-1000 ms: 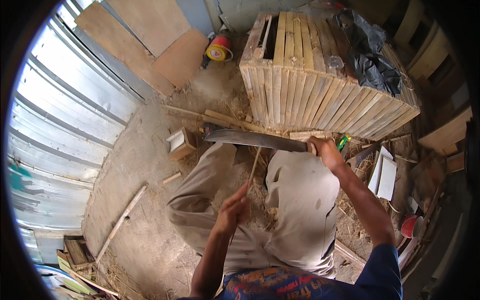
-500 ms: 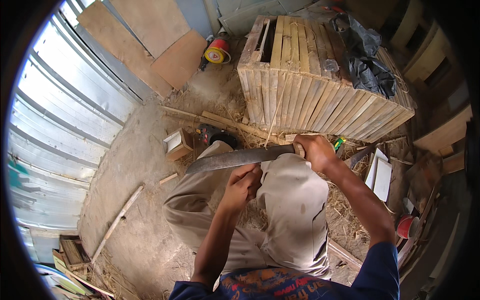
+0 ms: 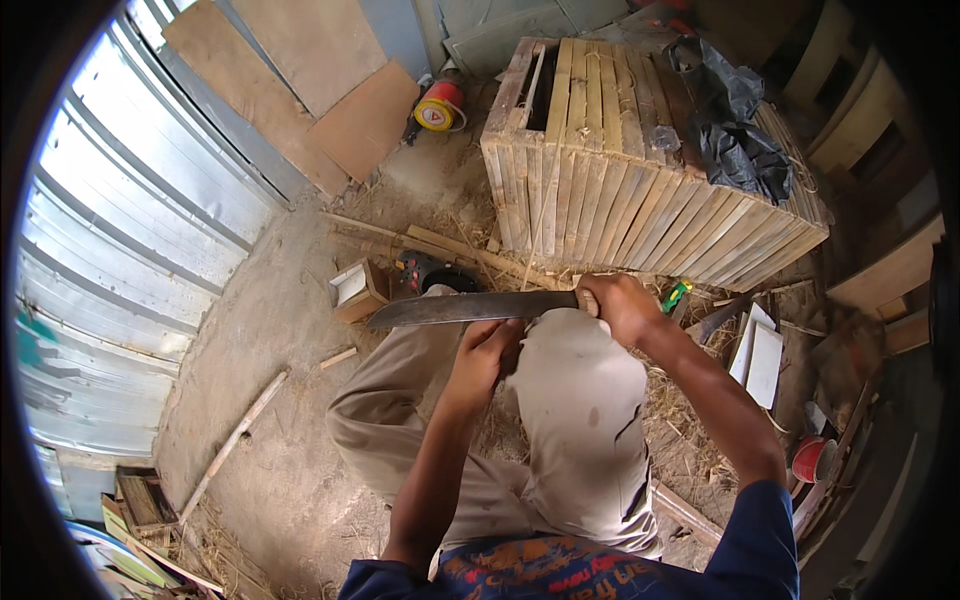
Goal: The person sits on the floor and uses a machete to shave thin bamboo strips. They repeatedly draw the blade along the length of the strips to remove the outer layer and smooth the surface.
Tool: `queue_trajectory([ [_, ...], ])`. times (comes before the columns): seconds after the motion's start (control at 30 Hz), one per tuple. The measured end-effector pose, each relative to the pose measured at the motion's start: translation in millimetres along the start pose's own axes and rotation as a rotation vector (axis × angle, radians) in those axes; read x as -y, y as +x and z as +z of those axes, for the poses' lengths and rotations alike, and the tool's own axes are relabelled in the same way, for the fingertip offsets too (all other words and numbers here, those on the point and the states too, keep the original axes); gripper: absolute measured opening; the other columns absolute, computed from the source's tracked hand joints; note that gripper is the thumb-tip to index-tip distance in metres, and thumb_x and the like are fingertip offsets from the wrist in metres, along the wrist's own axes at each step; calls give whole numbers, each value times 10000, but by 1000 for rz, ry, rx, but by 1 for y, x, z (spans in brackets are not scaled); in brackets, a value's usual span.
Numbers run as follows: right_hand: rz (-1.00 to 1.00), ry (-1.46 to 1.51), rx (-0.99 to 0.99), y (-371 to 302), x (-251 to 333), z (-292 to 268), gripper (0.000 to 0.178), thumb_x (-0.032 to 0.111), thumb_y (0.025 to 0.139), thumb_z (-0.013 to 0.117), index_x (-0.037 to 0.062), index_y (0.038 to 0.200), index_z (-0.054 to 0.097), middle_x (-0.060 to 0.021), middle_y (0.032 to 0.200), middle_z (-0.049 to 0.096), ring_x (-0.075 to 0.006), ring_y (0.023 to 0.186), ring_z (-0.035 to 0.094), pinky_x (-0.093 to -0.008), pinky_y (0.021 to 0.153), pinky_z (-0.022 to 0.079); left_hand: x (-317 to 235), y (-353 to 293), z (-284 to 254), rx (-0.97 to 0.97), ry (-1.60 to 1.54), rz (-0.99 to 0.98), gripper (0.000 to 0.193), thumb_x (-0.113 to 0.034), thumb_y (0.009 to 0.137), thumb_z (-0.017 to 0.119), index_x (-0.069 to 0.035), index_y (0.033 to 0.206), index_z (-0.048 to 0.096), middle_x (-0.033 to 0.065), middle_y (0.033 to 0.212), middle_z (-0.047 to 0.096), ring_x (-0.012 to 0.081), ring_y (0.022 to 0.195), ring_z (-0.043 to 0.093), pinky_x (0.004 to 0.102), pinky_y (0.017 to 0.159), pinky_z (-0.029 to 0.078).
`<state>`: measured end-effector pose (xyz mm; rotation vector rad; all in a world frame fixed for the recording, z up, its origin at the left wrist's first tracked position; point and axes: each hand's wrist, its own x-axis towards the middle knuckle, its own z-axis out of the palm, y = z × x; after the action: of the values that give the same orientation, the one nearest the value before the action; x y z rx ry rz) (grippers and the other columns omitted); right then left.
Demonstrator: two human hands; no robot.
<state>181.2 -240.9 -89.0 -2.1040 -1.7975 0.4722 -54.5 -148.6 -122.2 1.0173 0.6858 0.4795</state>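
My right hand (image 3: 619,306) is wrapped round the pale handle of a machete (image 3: 450,309), above my right knee. The long dark blade points left and lies nearly level. Just below the blade, my left hand (image 3: 485,352) is closed with its thumb side up against the lower edge. What its fingers grip is hidden. A thin pale strip (image 3: 537,230) rises from behind the blade toward the slatted wooden crate (image 3: 600,205); its lower end, close to my left hand, is out of sight.
Beyond my knees are a small wooden box (image 3: 357,289), a dark power tool (image 3: 432,272) and loose battens (image 3: 470,255). A green-yellow tool (image 3: 677,295) and white boards (image 3: 757,355) lie at right. Black plastic (image 3: 745,155) covers part of the crate. A stick (image 3: 235,445) lies at left.
The machete has turned to a more level angle, its tip rising slightly. My left hand stays closed under the blade. The thin strip stands more upright.
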Motion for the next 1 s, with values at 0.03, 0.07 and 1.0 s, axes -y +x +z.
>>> queue_trajectory([
  [0.03,1,-2,-2,1,3,-2,392,173,777,746,62,1142,653,-204,1016,709,-420,970,675,-493,843,544,-3,10,3,8,91,104,329,-100,1029,499,-43,1327,626,-63,694,433,49,585,380,246,519,309],
  [0.07,2,1,0,2,6,-4,409,172,774,755,59,1153,654,-210,1029,707,-423,982,672,-490,848,544,-4,17,4,21,169,214,306,-81,1021,501,-30,1288,641,-47,716,487,56,610,418,254,540,342],
  [1.0,237,259,-142,-25,-29,23,232,190,803,751,41,928,624,-249,847,686,-440,855,677,-455,725,523,38,-94,-21,-67,259,136,306,-94,1032,508,-20,1283,665,-106,742,498,-19,623,405,167,569,303],
])
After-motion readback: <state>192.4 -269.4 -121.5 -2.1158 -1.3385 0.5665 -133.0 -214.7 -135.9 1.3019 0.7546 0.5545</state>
